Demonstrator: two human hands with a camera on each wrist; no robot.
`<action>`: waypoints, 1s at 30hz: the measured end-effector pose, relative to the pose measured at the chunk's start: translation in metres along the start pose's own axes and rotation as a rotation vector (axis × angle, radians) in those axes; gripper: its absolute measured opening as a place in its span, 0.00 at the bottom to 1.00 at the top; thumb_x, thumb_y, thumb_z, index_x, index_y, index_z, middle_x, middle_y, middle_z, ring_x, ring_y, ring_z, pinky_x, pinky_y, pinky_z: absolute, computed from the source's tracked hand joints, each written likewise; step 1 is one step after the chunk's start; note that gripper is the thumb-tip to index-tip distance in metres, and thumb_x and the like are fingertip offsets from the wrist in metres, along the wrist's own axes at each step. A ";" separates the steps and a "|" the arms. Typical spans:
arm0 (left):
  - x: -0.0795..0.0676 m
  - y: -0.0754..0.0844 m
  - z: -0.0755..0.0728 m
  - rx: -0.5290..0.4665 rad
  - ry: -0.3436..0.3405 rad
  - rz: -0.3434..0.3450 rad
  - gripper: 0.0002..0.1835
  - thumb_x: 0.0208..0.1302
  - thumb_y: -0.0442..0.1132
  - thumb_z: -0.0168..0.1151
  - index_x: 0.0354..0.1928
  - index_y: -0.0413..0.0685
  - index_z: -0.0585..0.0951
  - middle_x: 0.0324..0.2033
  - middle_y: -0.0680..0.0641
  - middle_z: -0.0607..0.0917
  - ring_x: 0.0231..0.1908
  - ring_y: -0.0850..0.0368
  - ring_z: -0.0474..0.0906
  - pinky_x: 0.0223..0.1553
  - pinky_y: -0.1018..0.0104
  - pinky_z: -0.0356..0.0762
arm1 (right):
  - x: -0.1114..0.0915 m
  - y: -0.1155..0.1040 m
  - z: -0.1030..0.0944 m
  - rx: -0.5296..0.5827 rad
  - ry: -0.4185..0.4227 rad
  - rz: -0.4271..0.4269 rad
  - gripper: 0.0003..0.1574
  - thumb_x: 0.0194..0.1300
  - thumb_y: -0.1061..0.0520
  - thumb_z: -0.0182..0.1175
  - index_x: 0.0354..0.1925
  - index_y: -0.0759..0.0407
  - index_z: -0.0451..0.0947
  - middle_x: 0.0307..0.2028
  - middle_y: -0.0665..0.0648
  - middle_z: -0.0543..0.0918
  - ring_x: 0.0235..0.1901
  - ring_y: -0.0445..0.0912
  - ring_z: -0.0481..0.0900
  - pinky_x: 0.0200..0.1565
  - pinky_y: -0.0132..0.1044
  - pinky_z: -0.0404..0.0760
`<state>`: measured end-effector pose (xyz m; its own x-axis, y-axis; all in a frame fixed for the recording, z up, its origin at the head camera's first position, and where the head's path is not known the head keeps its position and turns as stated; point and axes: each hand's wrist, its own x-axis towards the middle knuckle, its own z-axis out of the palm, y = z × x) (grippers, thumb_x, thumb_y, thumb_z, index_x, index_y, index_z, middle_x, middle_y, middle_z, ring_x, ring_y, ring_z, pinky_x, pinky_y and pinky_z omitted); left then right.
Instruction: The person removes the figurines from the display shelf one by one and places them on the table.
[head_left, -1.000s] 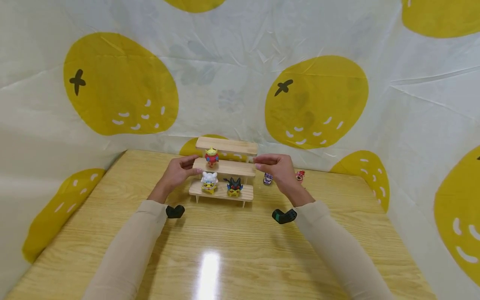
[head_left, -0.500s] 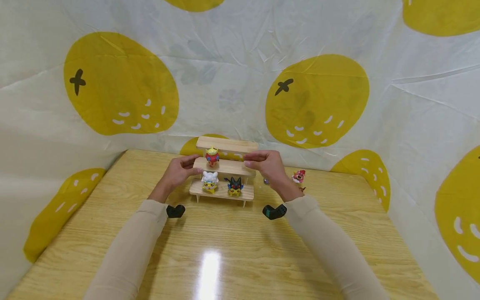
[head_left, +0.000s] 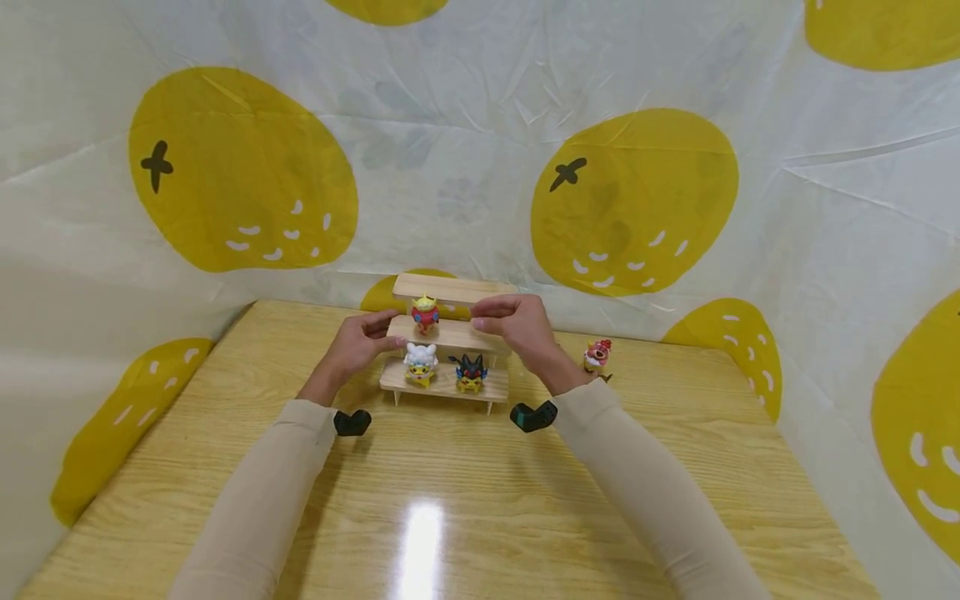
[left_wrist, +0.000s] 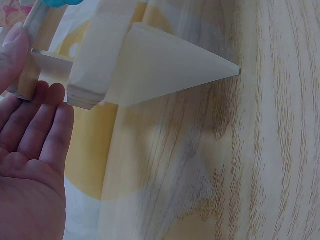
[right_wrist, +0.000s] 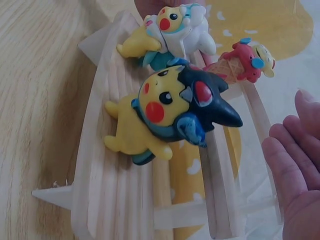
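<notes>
A three-tier wooden display stand (head_left: 444, 390) stands on the table. My left hand (head_left: 354, 344) grips the left end of its middle shelf, thumb on one side and fingers on the other in the left wrist view. On the bottom shelf are a white-hooded yellow figurine (head_left: 421, 365) and a black-hooded one (right_wrist: 165, 107). A red ice-cream-cone figurine (head_left: 424, 315) with a yellow top stands on the middle shelf's left part. My right hand (head_left: 521, 329) hovers around the middle shelf's right part, fingers loosely bent. Nothing shows between them in the right wrist view (right_wrist: 302, 170).
A pink-and-red figurine (head_left: 597, 356) stands on the wooden table (head_left: 465, 483) right of the stand, with a small brown piece beside it, partly behind the right forearm. A white cloth (head_left: 450, 167) printed with yellow fruit hangs close behind the stand.
My right hand has moved left from the stand's right end to over the middle shelf. Its arm now hides the purple figurine on the table. The left hand keeps its grip.
</notes>
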<state>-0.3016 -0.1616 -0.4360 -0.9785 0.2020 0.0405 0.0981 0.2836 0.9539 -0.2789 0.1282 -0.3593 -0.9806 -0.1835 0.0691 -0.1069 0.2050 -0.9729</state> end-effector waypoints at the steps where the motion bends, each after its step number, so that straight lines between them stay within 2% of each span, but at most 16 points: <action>1: 0.000 -0.001 0.000 0.001 0.000 0.002 0.35 0.70 0.40 0.70 0.77 0.46 0.71 0.73 0.39 0.75 0.71 0.42 0.75 0.70 0.47 0.77 | 0.001 0.000 0.001 0.000 -0.002 0.002 0.18 0.66 0.65 0.71 0.54 0.68 0.87 0.55 0.71 0.87 0.48 0.46 0.90 0.60 0.43 0.87; 5: 0.000 -0.002 0.000 0.006 0.003 0.011 0.35 0.70 0.41 0.70 0.77 0.46 0.70 0.75 0.37 0.72 0.74 0.40 0.71 0.72 0.46 0.73 | 0.003 -0.001 0.005 0.002 -0.008 0.003 0.19 0.66 0.65 0.71 0.55 0.69 0.86 0.55 0.71 0.87 0.48 0.47 0.90 0.59 0.43 0.87; 11: -0.002 -0.002 -0.001 0.018 0.001 0.013 0.36 0.71 0.42 0.69 0.78 0.46 0.69 0.77 0.36 0.66 0.78 0.38 0.64 0.76 0.45 0.68 | 0.007 -0.003 0.012 -0.031 -0.032 0.015 0.19 0.65 0.62 0.73 0.54 0.66 0.87 0.53 0.65 0.90 0.51 0.51 0.89 0.59 0.44 0.87; 19: -0.002 -0.001 -0.002 0.028 0.008 0.011 0.36 0.71 0.43 0.70 0.77 0.46 0.70 0.77 0.36 0.68 0.76 0.38 0.66 0.75 0.45 0.69 | 0.015 -0.006 0.025 -0.051 -0.039 0.022 0.23 0.65 0.63 0.73 0.57 0.68 0.85 0.57 0.68 0.87 0.54 0.53 0.88 0.59 0.43 0.87; 25: -0.001 -0.002 -0.002 0.020 0.004 0.015 0.35 0.71 0.42 0.70 0.77 0.47 0.70 0.76 0.36 0.69 0.76 0.38 0.67 0.74 0.45 0.71 | 0.020 -0.009 0.034 -0.084 -0.013 0.040 0.22 0.63 0.61 0.75 0.55 0.63 0.87 0.54 0.62 0.90 0.56 0.53 0.88 0.60 0.44 0.87; 30: 0.001 -0.003 -0.001 0.008 0.004 0.009 0.35 0.70 0.42 0.70 0.77 0.47 0.71 0.74 0.38 0.73 0.73 0.41 0.73 0.71 0.47 0.75 | 0.024 -0.012 0.043 -0.091 0.003 0.058 0.24 0.60 0.58 0.77 0.55 0.61 0.87 0.54 0.61 0.90 0.58 0.53 0.87 0.59 0.45 0.87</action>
<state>-0.3030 -0.1631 -0.4382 -0.9784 0.2007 0.0501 0.1081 0.2893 0.9511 -0.2937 0.0801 -0.3557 -0.9860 -0.1664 0.0144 -0.0647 0.3013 -0.9513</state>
